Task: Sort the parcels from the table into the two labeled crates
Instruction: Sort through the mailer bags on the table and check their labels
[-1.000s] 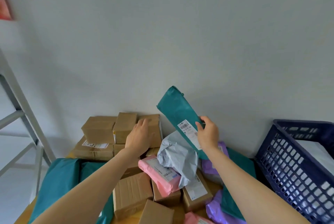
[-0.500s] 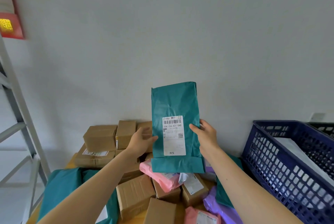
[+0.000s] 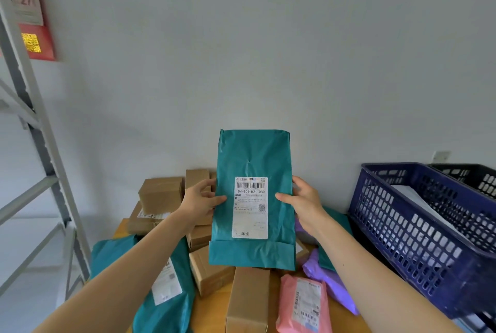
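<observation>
A teal mailer parcel point(image 3: 252, 160) with a white shipping label stands upright in the air above the table, label facing me. My left hand point(image 3: 200, 202) grips its left edge, thumb on the front. My right hand point(image 3: 303, 203) grips its right edge the same way. Below it the wooden table point(image 3: 209, 311) carries a heap of parcels: several brown cardboard boxes point(image 3: 161, 193), another teal mailer point(image 3: 163, 289), a pink mailer point(image 3: 306, 305) and a purple one point(image 3: 332, 284). A dark blue crate point(image 3: 418, 228) stands at the right, with a black crate point(image 3: 472, 177) behind it.
A grey metal shelf frame point(image 3: 40, 128) rises at the left. A calendar with a red base point(image 3: 29, 7) hangs on the wall at the top left. Something white lies inside the blue crate. The wall is close behind the table.
My left hand has come off the box heap and taken the parcel's left edge. The teal parcel has been raised and turned upright, label toward me.
</observation>
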`<state>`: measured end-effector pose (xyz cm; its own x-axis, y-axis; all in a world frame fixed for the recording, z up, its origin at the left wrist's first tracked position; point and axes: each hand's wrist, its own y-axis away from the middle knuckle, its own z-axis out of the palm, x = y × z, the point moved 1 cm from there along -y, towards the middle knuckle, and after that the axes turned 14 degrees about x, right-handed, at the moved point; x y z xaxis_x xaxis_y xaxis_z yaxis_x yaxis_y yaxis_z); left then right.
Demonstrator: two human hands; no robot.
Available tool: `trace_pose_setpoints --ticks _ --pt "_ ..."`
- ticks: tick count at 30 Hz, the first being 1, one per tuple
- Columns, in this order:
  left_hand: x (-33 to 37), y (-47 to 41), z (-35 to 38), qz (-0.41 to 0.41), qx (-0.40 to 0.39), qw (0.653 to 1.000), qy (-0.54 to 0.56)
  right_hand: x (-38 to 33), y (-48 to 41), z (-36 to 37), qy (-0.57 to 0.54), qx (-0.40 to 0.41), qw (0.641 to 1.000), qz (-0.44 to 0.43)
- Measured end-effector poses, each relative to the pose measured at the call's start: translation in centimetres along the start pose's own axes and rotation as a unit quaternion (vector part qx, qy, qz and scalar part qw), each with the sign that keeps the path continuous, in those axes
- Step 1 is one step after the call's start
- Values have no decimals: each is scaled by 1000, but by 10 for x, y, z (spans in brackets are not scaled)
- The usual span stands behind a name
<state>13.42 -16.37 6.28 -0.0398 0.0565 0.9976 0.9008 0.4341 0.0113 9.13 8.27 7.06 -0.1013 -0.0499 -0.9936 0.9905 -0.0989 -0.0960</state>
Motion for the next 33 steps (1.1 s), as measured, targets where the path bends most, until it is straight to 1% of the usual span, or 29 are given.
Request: trace_pose_setpoints --ticks 3,9,13,16,20,26,28,33 --pt "2 8 -3 6 -13 1000 -11 -2 12 -9 11 -2 1000 5" --pt "7 20 8 38 -35 998 -35 -5 34 -34 29 20 999 3" --pt "9 31 33 46 -60 995 -58 -5 44 -62 40 50 998 7" --pt "13 40 61 37 -84 995 -47 -7 49 -91 48 75 996 9" --pt "20 60 112 9 -125 991 -42 -11 58 -146 50 115 992 13" --pt "25 104 207 3 -202 978 -48 -17 77 -247 45 186 981 19" --pt "27 117 235 5 -211 976 -49 -21 84 -276 46 202 978 17" --pt "32 168 330 0 -245 969 -44 -28 102 -379 46 256 965 21"
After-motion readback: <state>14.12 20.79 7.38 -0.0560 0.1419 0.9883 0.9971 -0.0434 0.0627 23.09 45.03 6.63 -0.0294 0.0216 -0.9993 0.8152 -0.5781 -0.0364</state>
